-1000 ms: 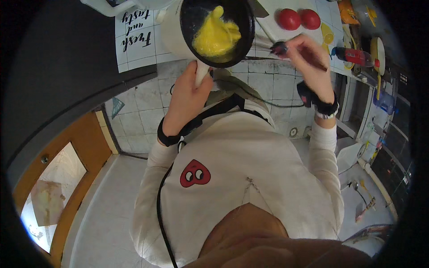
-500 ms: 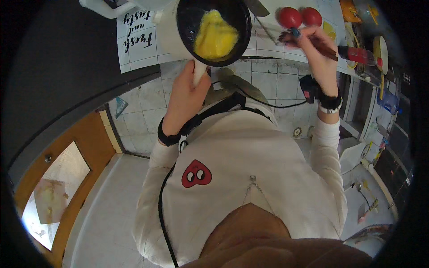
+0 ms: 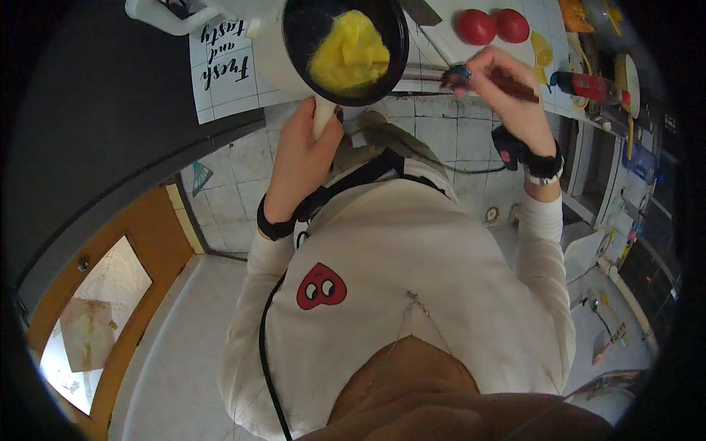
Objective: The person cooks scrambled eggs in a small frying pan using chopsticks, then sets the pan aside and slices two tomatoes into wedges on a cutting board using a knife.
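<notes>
My left hand (image 3: pixel 303 158) is closed round the pale handle of a black frying pan (image 3: pixel 300 33). Yellow cooked egg (image 3: pixel 351 55) lies in a soft heap on the pan's dark base. To the right of the pan, my right hand (image 3: pixel 509 92) grips dark brown chopsticks (image 3: pixel 523 88). Their thin ends point left toward the pan's rim and are blurred. Two red tomatoes (image 3: pixel 494 27) sit just beyond my right hand.
A metal blade (image 3: pixel 422 11) lies beyond the pan's right side. The counter carries a white gridded mat (image 3: pixel 220 99) with black lettering. A bottle with a red label (image 3: pixel 588 87) stands at the right. A white handled container (image 3: pixel 173 18) is at the far left.
The pan has shifted slightly left and up in the picture. My right hand and the chopsticks have moved left, closer to the pan. The egg sits in a more bunched shape.
</notes>
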A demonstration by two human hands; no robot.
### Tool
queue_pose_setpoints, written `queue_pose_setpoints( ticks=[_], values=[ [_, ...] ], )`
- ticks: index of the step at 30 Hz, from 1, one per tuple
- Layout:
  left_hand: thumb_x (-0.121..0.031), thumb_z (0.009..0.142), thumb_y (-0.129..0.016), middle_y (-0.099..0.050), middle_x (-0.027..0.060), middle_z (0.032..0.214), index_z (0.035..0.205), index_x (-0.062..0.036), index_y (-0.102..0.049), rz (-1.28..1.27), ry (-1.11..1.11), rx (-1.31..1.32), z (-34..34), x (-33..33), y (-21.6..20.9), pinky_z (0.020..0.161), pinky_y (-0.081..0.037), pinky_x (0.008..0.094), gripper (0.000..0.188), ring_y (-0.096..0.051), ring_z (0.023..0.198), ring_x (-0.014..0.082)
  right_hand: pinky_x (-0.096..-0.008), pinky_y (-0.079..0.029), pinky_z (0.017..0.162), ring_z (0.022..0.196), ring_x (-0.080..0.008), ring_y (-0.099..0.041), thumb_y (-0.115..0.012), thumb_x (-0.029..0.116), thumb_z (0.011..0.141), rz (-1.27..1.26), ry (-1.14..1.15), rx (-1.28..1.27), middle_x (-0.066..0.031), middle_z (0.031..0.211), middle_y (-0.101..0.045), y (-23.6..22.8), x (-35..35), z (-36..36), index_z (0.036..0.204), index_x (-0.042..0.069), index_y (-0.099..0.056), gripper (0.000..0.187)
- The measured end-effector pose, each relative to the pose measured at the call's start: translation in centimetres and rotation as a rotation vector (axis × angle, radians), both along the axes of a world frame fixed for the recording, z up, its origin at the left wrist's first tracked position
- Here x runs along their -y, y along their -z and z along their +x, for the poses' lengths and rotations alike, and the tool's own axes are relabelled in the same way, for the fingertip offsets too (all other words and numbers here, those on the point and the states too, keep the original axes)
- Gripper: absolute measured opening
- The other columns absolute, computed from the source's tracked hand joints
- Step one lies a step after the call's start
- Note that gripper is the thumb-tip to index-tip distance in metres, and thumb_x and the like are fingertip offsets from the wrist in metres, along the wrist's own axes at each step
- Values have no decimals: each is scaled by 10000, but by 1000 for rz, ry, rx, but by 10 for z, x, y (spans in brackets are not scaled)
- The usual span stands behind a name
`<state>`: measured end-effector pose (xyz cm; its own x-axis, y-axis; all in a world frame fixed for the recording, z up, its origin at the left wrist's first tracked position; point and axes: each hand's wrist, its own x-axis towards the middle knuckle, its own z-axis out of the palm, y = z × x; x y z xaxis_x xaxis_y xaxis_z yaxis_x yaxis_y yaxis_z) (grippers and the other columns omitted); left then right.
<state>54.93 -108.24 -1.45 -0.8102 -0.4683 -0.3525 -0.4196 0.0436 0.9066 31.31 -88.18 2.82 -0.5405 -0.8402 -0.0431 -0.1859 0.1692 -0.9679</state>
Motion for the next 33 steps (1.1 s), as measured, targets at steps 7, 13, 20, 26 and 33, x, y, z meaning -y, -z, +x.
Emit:
queue_pose_setpoints(
  ticks=[7,13,20,26,33],
  values=[
    [-121,889,-541,-591,106,805,1037,15,-552,62,-16,1,0,0,-6,618,-442,310,202,-531,676,157,-246,-515,781,849,-146,-681,-583,57,934,-94,70,96,-63,904,-677,4,1,-2,998,8,-603,83],
    [-120,891,-538,-584,78,807,1042,6,-556,113,-34,58,0,3,-9,622,-439,294,197,-518,682,141,-228,-510,777,856,-137,-677,-579,65,944,-108,49,87,-43,881,-659,8,4,1,998,-5,-593,90],
    [-109,891,-535,-602,59,850,1040,3,-560,44,-46,-9,3,0,-4,657,-452,285,188,-534,738,120,-234,-508,758,825,-141,-684,-580,76,943,-86,98,17,-39,875,-669,8,4,-1,992,14,-597,81],
    [-95,886,-537,-602,69,865,1035,15,-556,61,-39,22,4,0,-3,667,-449,270,186,-527,745,114,-228,-503,774,849,-113,-664,-592,82,942,-101,-15,31,-43,907,-664,8,1,-7,986,12,-607,84],
    [-94,884,-536,-605,73,854,1029,18,-553,107,-48,-18,4,0,-2,654,-447,266,185,-532,731,112,-262,-523,807,852,-126,-654,-569,68,949,-74,64,-80,-46,918,-650,8,4,-10,985,3,-601,81]
  ],
)
